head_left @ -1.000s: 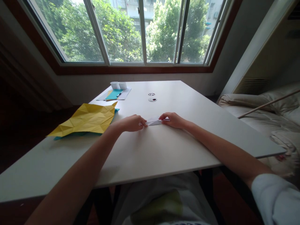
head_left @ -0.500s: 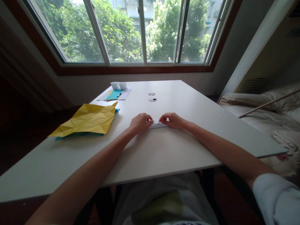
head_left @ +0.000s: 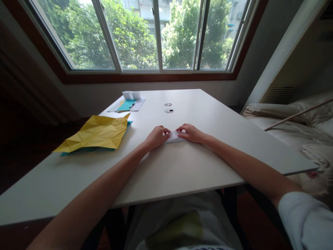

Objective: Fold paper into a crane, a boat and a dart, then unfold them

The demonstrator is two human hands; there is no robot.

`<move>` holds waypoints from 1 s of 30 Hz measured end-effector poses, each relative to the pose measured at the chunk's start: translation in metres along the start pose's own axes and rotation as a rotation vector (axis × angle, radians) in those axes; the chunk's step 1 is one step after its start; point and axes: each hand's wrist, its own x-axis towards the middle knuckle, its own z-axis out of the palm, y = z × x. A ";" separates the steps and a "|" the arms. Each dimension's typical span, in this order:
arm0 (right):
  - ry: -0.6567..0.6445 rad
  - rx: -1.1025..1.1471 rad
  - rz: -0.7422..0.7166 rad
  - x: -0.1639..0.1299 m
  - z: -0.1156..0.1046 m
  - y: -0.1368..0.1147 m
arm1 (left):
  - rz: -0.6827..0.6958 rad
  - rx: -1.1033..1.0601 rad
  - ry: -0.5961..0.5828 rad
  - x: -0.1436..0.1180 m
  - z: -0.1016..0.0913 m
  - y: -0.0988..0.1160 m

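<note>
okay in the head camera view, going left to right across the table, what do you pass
yellow creased paper → left hand → small white folded paper → right hand. The teal card and white cups at the back overlap the yellow paper's span, so they are left out.

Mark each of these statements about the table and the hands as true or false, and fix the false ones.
1. Both hands touch the white folded paper. True: left hand and right hand pinch its ends.
2. The yellow creased sheet lies right of the hands. False: it lies to their left.
3. Two small white boxes stand at the table's far side. True.
4. The white folded paper is lifted high above the table. False: it is low, at the tabletop.
5. A teal sheet lies near the boxes. True.
</note>
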 end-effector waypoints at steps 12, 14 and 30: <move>-0.021 0.122 0.114 0.006 -0.005 -0.001 | -0.080 -0.094 -0.024 0.004 -0.003 0.001; -0.021 0.118 0.089 0.006 -0.005 0.001 | -0.078 -0.094 -0.032 0.004 -0.005 0.001; -0.089 -0.151 -0.289 -0.002 -0.013 -0.002 | 0.264 0.209 -0.176 -0.005 -0.024 0.010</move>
